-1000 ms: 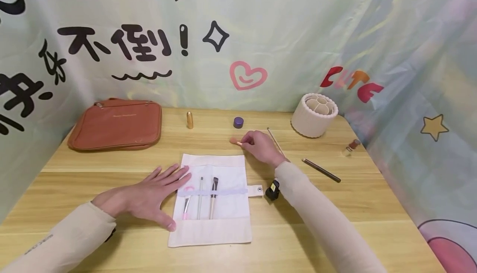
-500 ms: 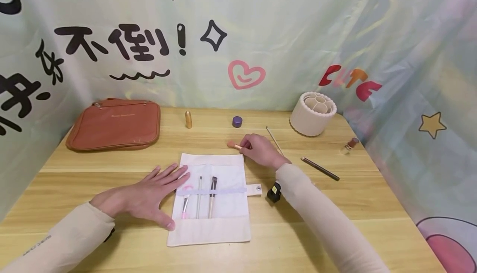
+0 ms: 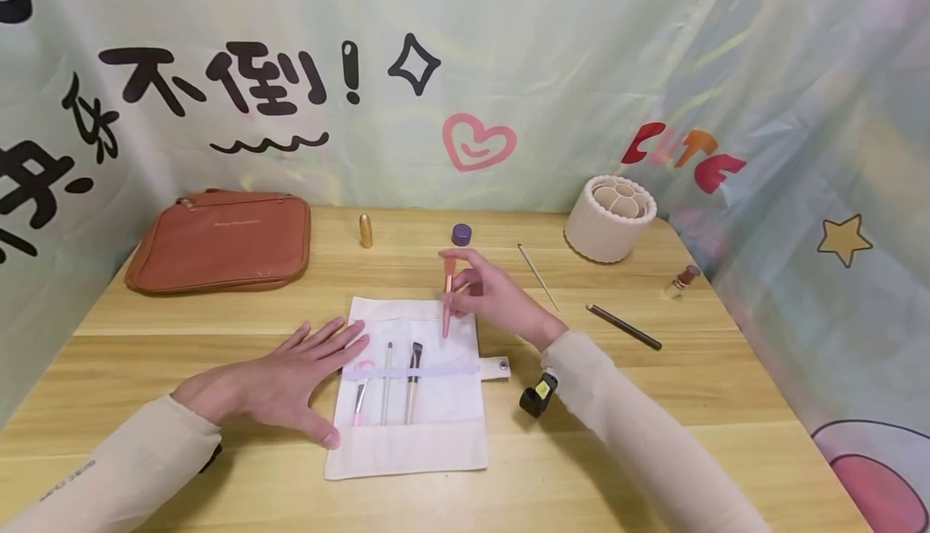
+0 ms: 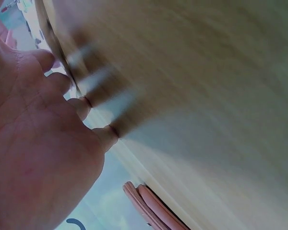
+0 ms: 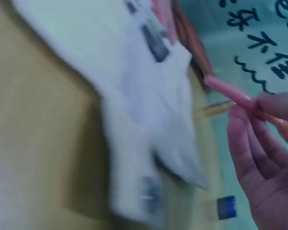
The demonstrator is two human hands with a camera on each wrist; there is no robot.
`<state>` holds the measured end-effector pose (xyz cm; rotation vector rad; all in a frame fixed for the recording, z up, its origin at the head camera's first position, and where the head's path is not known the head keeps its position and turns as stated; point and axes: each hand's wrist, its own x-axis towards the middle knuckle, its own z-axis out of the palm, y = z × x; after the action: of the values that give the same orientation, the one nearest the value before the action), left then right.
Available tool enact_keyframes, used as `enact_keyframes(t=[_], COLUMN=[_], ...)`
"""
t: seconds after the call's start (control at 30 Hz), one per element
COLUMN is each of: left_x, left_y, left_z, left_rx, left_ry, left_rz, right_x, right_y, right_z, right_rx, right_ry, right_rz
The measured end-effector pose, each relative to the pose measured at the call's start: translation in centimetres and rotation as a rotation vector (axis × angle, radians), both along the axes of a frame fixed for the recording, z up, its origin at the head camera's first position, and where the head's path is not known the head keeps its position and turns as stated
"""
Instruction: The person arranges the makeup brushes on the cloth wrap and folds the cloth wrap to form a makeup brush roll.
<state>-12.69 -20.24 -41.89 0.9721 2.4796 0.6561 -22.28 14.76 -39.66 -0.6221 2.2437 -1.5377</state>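
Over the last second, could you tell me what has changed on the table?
The right hand, which pinched the pink brush flat on the table behind the cloth roll, has lifted it and swung it toward the person; it now stands nearly upright over the roll's top edge. The left hand stays flat at the roll's left edge, and the three brushes remain tucked in it.

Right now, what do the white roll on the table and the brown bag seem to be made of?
The white roll looks like matte canvas cloth: soft folded edges, stitched pockets, a snap tab. The brown bag seems to be smooth leather or imitation leather, with a slight sheen and a zip edge; which one cannot be told.
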Motion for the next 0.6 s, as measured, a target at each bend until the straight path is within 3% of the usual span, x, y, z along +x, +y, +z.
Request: enact_keyframes(t=[0.27,0.6], left_x=[0.0,0.1], left_y=[0.1,0.1], left_z=[0.0,0.1], left_rx=[-0.006,-0.010], left_ry=[0.002,0.001], left_rz=[0.005,0.012], right_x=[1.2,1.5], right_y=[-0.4,-0.2], right_z=[-1.6,-1.3], right_rx=[0.058,0.253], right_ry=[0.014,-0.010], right_rz=[0.111,0.259])
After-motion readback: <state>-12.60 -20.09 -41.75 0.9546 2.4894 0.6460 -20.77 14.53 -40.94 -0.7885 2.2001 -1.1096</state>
